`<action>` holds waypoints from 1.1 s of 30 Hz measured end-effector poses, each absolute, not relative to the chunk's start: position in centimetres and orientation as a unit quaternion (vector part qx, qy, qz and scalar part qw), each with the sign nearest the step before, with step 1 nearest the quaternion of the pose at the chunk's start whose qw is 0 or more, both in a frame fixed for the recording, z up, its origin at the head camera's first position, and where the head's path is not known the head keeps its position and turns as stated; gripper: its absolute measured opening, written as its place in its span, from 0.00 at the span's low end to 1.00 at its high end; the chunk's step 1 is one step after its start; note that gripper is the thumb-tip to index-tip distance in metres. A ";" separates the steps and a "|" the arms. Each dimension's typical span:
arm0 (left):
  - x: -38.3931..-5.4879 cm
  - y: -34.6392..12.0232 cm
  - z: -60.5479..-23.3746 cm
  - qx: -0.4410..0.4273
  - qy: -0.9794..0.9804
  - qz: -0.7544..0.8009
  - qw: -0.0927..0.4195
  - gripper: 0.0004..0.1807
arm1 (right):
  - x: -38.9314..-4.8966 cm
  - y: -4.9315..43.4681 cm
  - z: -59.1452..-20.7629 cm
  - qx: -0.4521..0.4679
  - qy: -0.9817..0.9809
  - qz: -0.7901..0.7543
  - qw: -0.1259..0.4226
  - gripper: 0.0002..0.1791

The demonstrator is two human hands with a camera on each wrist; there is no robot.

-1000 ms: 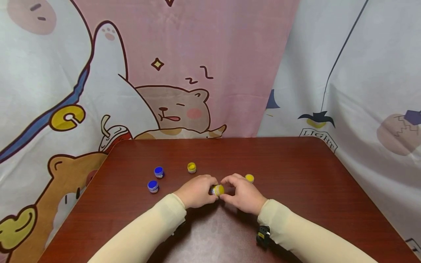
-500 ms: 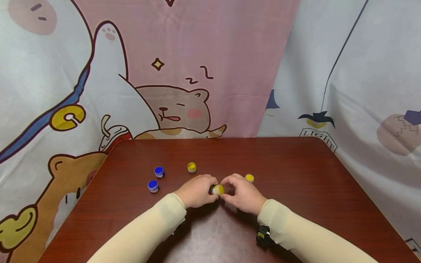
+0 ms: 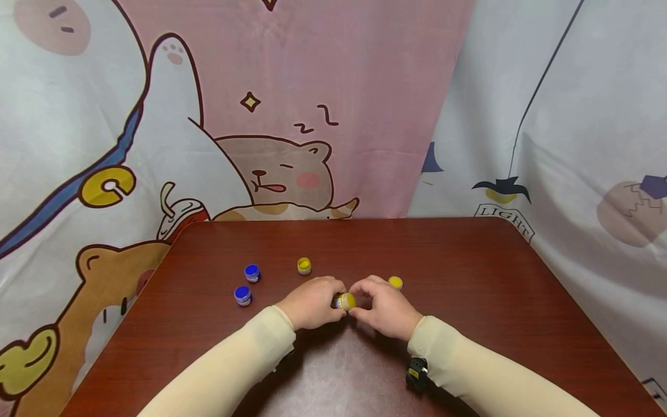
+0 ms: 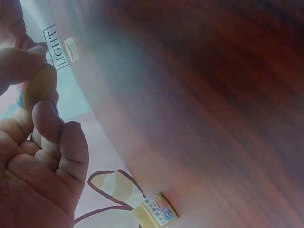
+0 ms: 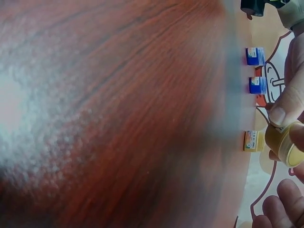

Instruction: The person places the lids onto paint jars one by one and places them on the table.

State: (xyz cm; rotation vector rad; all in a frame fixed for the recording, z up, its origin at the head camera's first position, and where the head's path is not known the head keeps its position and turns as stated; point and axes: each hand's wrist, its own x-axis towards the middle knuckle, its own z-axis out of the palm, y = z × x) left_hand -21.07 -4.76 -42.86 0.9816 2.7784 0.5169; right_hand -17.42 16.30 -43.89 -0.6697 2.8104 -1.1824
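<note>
My left hand [image 3: 314,303] grips a small yellow paint jar [image 3: 341,302], tipped sideways with its lid end facing right. At that end, the thumb and fingertips of my right hand [image 3: 384,307] close in around the lid; in the right wrist view they overlap the clear rim of the jar [image 5: 288,149]. Behind the hands stands an uncapped yellow paint jar [image 3: 304,266], its label visible in the left wrist view. A flat yellow lid [image 3: 395,282] lies just beyond my right hand. The left fingers partly hide the held jar's body.
Two blue paint jars [image 3: 242,296] with lids on stand on the left part of the brown wooden table [image 3: 448,249]. A printed cartoon curtain [image 3: 385,116] hangs directly behind the table's far edge. Dark wrist devices [image 3: 417,373] sit under the sleeves.
</note>
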 end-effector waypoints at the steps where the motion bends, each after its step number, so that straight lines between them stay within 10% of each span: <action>1: -21.1 -4.8 -42.8 0.327 0.926 0.172 0.075 0.13 | -17.4 16.3 -43.9 -0.215 0.899 -0.380 0.010 0.13; 33: -21.0 -4.7 -42.4 0.325 0.927 0.170 0.078 0.14 | -17.4 16.3 -43.9 -0.222 0.906 -0.361 -0.006 0.13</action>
